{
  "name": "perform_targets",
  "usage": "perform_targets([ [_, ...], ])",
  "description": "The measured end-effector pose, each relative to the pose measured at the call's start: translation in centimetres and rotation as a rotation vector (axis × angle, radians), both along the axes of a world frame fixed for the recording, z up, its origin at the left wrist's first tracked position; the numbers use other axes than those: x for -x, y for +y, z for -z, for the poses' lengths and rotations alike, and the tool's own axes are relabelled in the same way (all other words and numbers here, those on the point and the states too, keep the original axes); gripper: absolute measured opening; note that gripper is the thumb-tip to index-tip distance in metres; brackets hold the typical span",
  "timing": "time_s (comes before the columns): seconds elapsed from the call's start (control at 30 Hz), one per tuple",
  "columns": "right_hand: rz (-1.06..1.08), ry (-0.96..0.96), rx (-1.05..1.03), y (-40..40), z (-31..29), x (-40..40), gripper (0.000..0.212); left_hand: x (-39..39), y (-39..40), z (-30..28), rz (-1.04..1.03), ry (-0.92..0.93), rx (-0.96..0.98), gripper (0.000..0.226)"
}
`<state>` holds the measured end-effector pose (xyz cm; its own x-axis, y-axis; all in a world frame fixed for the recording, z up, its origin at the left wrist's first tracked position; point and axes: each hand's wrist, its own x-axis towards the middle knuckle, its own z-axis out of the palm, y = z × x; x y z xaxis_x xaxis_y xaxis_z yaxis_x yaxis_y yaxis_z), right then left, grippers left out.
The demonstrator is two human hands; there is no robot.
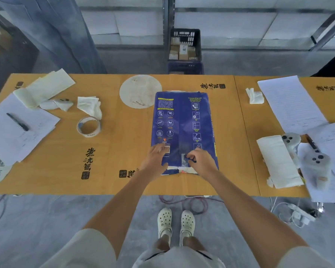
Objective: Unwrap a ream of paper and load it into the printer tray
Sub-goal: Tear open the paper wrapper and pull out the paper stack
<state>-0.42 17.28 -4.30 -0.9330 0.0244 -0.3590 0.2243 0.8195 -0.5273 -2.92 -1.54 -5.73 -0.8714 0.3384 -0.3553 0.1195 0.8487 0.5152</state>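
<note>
Ream [183, 128] under left hand [155, 157], right hand [200, 161] seemingly pinching wrapper.

Pretty cluttered orange-brown table [124, 151] with black printed characters on it.

The blue-wrapped ream [184, 124] lies flat near the middle, a round white sheet [140, 91] just beside its far left corner. To the left are a tape roll [88, 126], crumpled tissues [89, 106], and loose papers [17, 130] with a pen [17, 121] on top. On the right there's more paper [290, 103], a folded towel [278, 161], and a grey game controller [306, 151].
</note>
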Motion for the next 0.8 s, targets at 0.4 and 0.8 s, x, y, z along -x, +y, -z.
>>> perform_targets([
  [0.4,-0.183,-0.023,-0.081,0.4,0.2,0.3,0.020,-0.7,0.4,-0.3,0.068,0.125,0.115,0.052],
  [0.8,-0.542,-0.190,-0.071,0.0,-1.1,-3.6,0.009,-1.0,0.1,-0.7,0.122,0.069,0.151,0.064],
])
